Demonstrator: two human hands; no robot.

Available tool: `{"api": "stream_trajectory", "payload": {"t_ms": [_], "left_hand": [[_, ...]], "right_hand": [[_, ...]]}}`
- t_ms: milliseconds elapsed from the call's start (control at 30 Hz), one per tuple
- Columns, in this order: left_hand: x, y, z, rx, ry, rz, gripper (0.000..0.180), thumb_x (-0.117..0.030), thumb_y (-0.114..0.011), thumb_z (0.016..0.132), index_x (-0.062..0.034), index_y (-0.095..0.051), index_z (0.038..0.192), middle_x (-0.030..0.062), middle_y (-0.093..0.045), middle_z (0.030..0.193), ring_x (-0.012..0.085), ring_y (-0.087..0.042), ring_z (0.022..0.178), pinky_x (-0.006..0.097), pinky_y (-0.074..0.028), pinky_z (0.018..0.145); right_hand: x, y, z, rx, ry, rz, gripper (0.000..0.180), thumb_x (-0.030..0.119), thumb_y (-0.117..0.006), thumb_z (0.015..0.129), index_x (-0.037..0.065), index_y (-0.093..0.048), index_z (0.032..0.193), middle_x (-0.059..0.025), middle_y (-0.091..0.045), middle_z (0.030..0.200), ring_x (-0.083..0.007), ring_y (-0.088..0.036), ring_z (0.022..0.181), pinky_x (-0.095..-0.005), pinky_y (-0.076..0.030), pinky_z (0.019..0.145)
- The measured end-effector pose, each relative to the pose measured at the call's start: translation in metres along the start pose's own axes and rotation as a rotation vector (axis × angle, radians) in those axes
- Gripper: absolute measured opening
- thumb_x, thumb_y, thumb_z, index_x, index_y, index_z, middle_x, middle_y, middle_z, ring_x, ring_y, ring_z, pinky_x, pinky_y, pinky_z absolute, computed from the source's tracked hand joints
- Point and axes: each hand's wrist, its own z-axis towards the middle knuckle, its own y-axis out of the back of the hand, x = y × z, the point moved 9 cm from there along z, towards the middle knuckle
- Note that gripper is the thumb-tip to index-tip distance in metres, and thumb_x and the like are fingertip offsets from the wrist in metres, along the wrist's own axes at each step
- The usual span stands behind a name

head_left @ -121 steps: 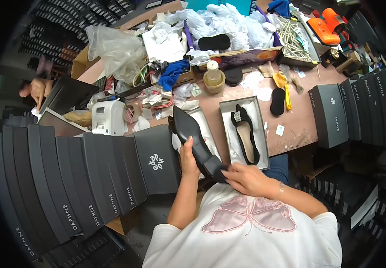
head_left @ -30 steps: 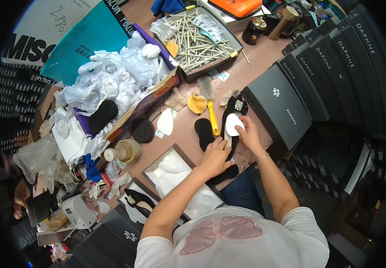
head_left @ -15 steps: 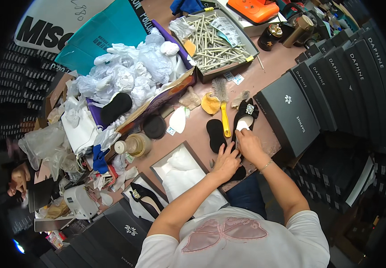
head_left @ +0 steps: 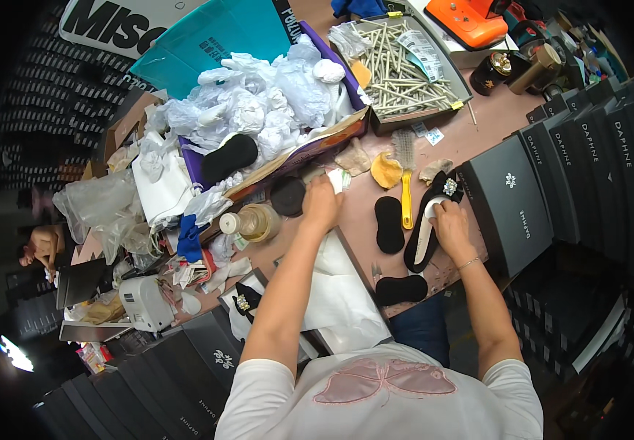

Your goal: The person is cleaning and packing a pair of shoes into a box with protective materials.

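A black flat shoe (head_left: 413,253) with a jewelled ornament and a pale insole lies on the right part of the table. My right hand (head_left: 452,226) grips it at the opening, fingertips over the insole near the toe. Farther left, my left hand (head_left: 321,204) has its fingers closed on a white pad (head_left: 337,180), which it partly covers. Two black insole-shaped pads lie near the shoe, one (head_left: 389,224) beside it and another (head_left: 402,290) by the table's near edge. A yellow-handled brush (head_left: 406,199) rests between the upper pad and the shoe.
A purple box of crumpled white paper (head_left: 247,110) and a tray of pale sticks (head_left: 397,73) stand at the back. Dark shoe boxes (head_left: 511,202) line the right. A glue jar (head_left: 258,222), black round lid (head_left: 287,196) and open shoe box (head_left: 331,293) with white paper are left.
My left hand has left the shoe and reached left to the white pad. My right hand stays at the shoe's opening. The whole view has shifted, so things appear farther right.
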Motion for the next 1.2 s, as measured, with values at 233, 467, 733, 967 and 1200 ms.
{"api": "stream_trajectory", "payload": {"t_ms": [233,467,733,967,1200], "left_hand": [[0.014,-0.021,0.014,0.014,0.131,0.221,0.058,-0.029,-0.08,0.07,-0.0008,-0.053,0.113,0.0164,-0.056,0.109,0.0341,-0.056,0.103,0.043,-0.05,0.083],[0.045,-0.003,0.019,-0.098,0.225,-0.186,0.03,-0.02,-0.073,0.073,-0.0049,-0.064,0.098,0.019,-0.066,0.097,0.0366,-0.064,0.092,0.045,-0.051,0.079],[-0.01,0.111,-0.142,-0.147,-0.035,-1.143,0.016,-0.012,-0.068,0.085,0.0013,-0.063,0.093,0.002,-0.063,0.082,0.0065,-0.058,0.077,0.024,-0.047,0.068],[0.124,0.071,-0.323,-0.481,0.352,-1.413,0.021,-0.016,-0.068,0.087,-0.0014,-0.061,0.101,0.0012,-0.062,0.084,0.0062,-0.056,0.076,0.022,-0.045,0.064],[0.202,0.029,-0.45,-0.492,0.753,-0.912,0.054,-0.023,-0.07,0.084,0.0021,-0.05,0.128,0.0189,-0.059,0.118,0.0255,-0.058,0.109,0.035,-0.048,0.089]], "right_hand": [[0.036,0.045,-0.016,-0.144,0.01,0.448,0.026,0.01,-0.069,0.077,-0.001,-0.065,0.1,-0.015,-0.062,0.092,-0.0337,-0.058,0.088,-0.0417,-0.046,0.078],[0.102,0.049,-0.037,-0.049,0.064,0.725,0.035,0.004,-0.069,0.079,-0.002,-0.061,0.112,-0.0127,-0.06,0.094,-0.0198,-0.059,0.075,-0.0301,-0.049,0.067],[0.183,0.035,-0.034,0.24,-0.056,1.321,0.026,0.008,-0.059,0.091,0.001,-0.056,0.116,-0.0011,-0.058,0.096,-0.0065,-0.053,0.078,-0.0194,-0.045,0.066],[0.349,-0.005,-0.1,0.561,0.296,1.029,0.023,0.013,-0.069,0.085,-0.001,-0.063,0.101,-0.0036,-0.062,0.08,-0.0098,-0.051,0.067,-0.0254,-0.045,0.062],[0.436,-0.075,-0.13,0.51,0.431,0.724,0.038,0.013,-0.072,0.078,0.004,-0.049,0.107,-0.0198,-0.06,0.078,-0.036,-0.062,0.071,-0.0398,-0.049,0.064]]}}
